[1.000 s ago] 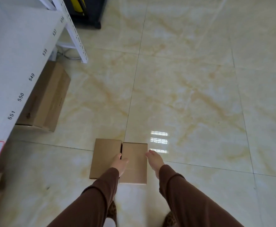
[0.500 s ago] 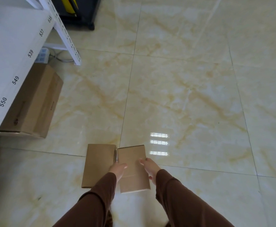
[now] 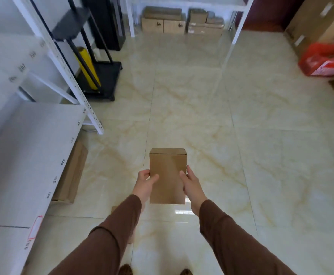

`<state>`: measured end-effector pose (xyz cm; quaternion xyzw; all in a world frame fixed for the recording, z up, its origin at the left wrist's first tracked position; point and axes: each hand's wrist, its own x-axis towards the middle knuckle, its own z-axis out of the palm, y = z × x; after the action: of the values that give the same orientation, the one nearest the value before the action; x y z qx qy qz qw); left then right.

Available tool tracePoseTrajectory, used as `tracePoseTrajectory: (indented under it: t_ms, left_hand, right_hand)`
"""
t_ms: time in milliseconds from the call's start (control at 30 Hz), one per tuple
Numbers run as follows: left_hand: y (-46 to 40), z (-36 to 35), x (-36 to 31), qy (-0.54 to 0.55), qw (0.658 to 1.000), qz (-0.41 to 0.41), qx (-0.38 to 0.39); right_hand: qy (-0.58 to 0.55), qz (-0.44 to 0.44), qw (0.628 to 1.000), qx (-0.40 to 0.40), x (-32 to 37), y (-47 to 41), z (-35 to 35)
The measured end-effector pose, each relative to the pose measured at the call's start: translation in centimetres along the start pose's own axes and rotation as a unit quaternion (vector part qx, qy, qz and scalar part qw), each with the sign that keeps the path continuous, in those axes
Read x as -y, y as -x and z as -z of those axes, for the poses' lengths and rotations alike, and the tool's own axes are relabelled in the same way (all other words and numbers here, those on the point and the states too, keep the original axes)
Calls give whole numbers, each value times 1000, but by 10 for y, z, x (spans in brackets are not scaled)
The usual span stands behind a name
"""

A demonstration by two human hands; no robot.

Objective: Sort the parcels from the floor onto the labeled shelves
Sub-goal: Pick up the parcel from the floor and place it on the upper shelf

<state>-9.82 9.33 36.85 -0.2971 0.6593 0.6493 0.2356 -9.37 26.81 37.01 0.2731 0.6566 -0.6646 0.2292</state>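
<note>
A small plain cardboard parcel (image 3: 167,173) is held up off the floor in front of me. My left hand (image 3: 144,183) grips its left side and my right hand (image 3: 191,182) grips its right side, thumbs on the top face. A corner of a second flat parcel (image 3: 114,209) shows on the floor behind my left forearm, mostly hidden. The white shelf (image 3: 29,165) with number labels along its front edge runs along my left.
A long cardboard box (image 3: 71,173) lies on the floor under the shelf. A black cart with a yellow film roll (image 3: 88,70) stands behind the shelf post. Stacked boxes (image 3: 182,21) sit under a far rack. A red bag (image 3: 326,60) is at right.
Both hands closed on the right-hand parcel and lifted it off the floor. My view has risen from the floor to take in the room.
</note>
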Motion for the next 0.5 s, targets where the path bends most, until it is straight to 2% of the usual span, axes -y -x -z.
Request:
tracePoseTrajectory:
  t_ms: [233, 367, 500]
  left_hand:
    - [172, -42, -200, 42, 986, -151, 58]
    - [235, -59, -267, 95, 969, -211, 83]
    - [259, -68, -301, 138, 951, -244, 129]
  right_hand:
    - [-10, 220, 975, -9, 199, 154, 59]
    - [-30, 299, 954, -15, 267, 209, 91]
    - [-38, 359, 932, -22, 308, 241, 116]
